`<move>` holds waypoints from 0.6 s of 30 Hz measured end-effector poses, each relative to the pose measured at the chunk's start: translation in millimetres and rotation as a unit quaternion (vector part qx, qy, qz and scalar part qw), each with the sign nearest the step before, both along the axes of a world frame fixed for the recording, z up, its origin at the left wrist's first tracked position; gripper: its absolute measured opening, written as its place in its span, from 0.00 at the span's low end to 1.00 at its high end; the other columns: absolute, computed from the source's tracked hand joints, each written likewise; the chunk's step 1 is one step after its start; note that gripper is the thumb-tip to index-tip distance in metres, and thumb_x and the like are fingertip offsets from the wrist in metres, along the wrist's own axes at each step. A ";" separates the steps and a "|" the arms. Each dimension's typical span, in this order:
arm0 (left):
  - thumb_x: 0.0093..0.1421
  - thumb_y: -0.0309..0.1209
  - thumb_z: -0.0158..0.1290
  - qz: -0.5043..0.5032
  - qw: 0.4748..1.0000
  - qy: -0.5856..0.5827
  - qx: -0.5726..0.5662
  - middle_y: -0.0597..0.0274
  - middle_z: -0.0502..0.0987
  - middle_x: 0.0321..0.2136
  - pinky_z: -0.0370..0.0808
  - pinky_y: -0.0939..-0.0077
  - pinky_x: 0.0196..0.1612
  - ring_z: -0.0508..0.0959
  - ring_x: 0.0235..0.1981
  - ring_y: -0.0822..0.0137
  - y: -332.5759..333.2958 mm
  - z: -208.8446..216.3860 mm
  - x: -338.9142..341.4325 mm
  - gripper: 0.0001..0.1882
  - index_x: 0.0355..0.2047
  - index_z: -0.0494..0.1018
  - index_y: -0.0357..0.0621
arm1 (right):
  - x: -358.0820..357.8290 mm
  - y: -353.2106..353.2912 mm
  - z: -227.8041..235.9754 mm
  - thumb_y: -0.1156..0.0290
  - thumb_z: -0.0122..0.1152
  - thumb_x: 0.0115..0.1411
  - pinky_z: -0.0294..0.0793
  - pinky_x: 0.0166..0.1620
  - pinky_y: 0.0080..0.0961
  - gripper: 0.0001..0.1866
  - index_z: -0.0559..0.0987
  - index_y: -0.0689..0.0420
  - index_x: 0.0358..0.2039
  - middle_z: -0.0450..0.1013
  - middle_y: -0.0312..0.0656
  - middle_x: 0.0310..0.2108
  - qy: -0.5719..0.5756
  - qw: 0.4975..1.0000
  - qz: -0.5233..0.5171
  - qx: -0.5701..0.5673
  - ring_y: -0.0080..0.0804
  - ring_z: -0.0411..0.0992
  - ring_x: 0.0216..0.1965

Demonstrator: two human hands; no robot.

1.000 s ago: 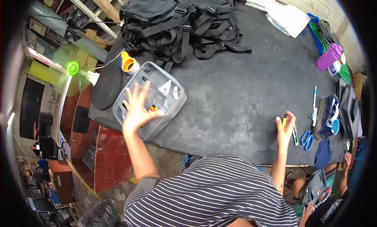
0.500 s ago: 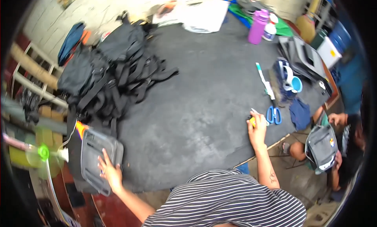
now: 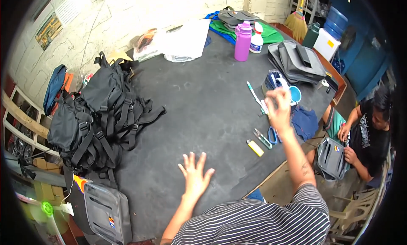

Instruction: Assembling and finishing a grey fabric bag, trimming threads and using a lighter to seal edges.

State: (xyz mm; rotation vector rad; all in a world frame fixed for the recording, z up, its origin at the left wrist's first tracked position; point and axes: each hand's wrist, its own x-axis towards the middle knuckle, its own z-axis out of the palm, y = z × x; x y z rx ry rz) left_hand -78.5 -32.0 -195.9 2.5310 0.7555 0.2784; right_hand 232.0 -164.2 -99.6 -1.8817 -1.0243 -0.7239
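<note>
My left hand [image 3: 196, 175] is open, fingers spread over the dark tabletop [image 3: 190, 118], apart from any loose thing. My right hand [image 3: 280, 111] is raised, slightly blurred, with bent fingers and a gap at the thumb. Nothing shows in it. It is nearest a slim white and teal stick [image 3: 254, 92] and a light-blue ring-shaped roll [image 3: 294, 95], partly covering the things behind. Below it lie a yellow lighter [image 3: 255, 148], thread snips [image 3: 263, 140] and scissors with blue handles [image 3: 272, 136]. At the lower left lies a grey bag [image 3: 108, 211] with slots and a small coloured label.
Black strapped bags [image 3: 99, 113] are heaped at the left. At the back stand a purple bottle [image 3: 243, 41] and a spray bottle [image 3: 256, 39]; grey bag pieces [image 3: 296, 60] lie right. Dark-blue cloth [image 3: 305, 123] is near the right edge. A seated person [image 3: 369, 130] handles another grey bag.
My left hand has left the grey bag and moved right over the table. My right hand has risen from beside the lighter and snips, leaving them on the table. The view has shifted.
</note>
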 end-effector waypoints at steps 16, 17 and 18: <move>0.56 0.50 0.53 0.004 0.998 0.040 0.054 0.40 0.50 0.63 0.36 0.33 0.62 0.46 0.67 0.43 -3.7 -9.1 15.2 0.33 0.61 0.62 0.59 | 303.5 -9.3 -39.3 0.70 0.67 0.48 0.71 0.50 0.43 0.20 0.73 0.55 0.42 0.67 0.49 0.48 0.244 0.868 -0.405 -0.151 0.51 0.70 0.48; 0.55 0.50 0.54 0.003 0.998 0.038 0.048 0.41 0.50 0.63 0.36 0.33 0.62 0.46 0.66 0.43 -5.4 -7.7 14.6 0.33 0.61 0.63 0.59 | 305.1 -14.2 -43.1 0.71 0.67 0.48 0.71 0.48 0.43 0.16 0.73 0.56 0.37 0.68 0.49 0.45 0.224 0.878 -0.405 -0.122 0.51 0.71 0.46; 0.55 0.50 0.54 0.005 0.998 0.037 0.047 0.41 0.50 0.63 0.36 0.33 0.62 0.46 0.66 0.43 -4.5 -7.9 15.3 0.33 0.61 0.63 0.59 | 308.7 -17.5 -44.5 0.72 0.66 0.49 0.71 0.46 0.43 0.12 0.73 0.56 0.33 0.69 0.49 0.42 0.205 0.887 -0.404 -0.092 0.51 0.72 0.43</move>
